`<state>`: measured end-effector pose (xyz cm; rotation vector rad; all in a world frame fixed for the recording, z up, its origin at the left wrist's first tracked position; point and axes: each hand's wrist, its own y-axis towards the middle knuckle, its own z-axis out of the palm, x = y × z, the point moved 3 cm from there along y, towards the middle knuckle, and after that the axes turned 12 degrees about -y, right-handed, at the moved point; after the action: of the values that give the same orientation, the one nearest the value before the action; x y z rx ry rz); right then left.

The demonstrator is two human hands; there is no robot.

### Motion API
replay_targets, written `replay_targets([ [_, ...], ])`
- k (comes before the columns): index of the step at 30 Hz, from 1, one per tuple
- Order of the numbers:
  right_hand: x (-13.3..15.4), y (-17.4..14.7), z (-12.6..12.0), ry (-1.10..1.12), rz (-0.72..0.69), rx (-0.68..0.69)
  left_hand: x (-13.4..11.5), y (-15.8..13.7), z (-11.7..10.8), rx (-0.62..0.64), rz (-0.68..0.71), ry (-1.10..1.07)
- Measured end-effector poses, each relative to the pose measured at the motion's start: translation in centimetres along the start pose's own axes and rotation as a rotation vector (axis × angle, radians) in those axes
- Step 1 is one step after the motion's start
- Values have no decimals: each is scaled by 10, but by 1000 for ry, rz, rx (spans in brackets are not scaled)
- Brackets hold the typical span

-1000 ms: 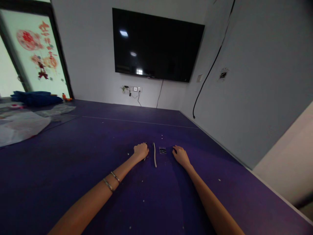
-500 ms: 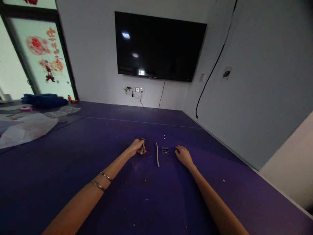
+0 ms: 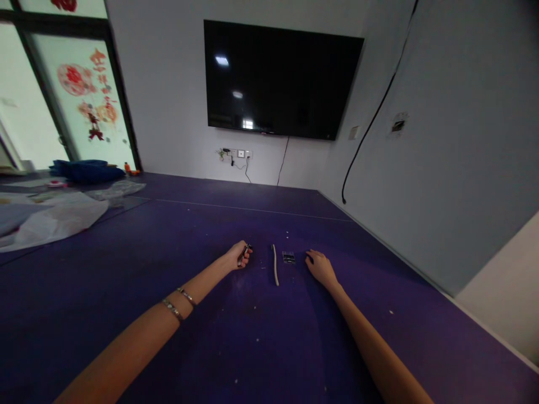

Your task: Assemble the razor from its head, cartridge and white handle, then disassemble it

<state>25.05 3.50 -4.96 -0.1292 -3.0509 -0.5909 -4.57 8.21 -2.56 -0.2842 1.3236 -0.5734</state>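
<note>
My left hand (image 3: 240,256) is closed around a small black-and-silver tool (image 3: 243,254); its lower part is hidden by my fingers, and I cannot make out its exact kind. To the right of that hand, a thin pale grey stick (image 3: 275,266) with a darker upper end lies lengthwise on the purple tabletop (image 3: 202,342). Beside the stick is a small flat clear pack (image 3: 288,257) with dark contents. My right hand (image 3: 320,267) rests on the surface just right of the pack, its fingers loosely bent and apart, holding nothing.
Crumpled clear plastic sheeting (image 3: 63,219) and a dark blue cloth (image 3: 86,171) lie at the far left. Small white specks dot the tabletop. A black cable (image 3: 370,118) hangs along the right wall, and a television (image 3: 282,81) is mounted ahead.
My left hand has turned the tool, which now tilts to the right, with more of it covered by my fingers. The view has shifted slightly; the right hand stays by the pack.
</note>
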Motion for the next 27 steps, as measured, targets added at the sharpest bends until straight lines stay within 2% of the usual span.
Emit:
replay_targets([
  [8, 0, 0, 1, -29, -13, -1, 6, -5, 12, 10, -72, 29],
  [20, 1, 0, -1, -23, -13, 3, 7, -15, 19, -19, -6, 77],
  [27, -1, 1, 2, -10, -8, 1, 12, -7, 16, 48, 4, 127],
])
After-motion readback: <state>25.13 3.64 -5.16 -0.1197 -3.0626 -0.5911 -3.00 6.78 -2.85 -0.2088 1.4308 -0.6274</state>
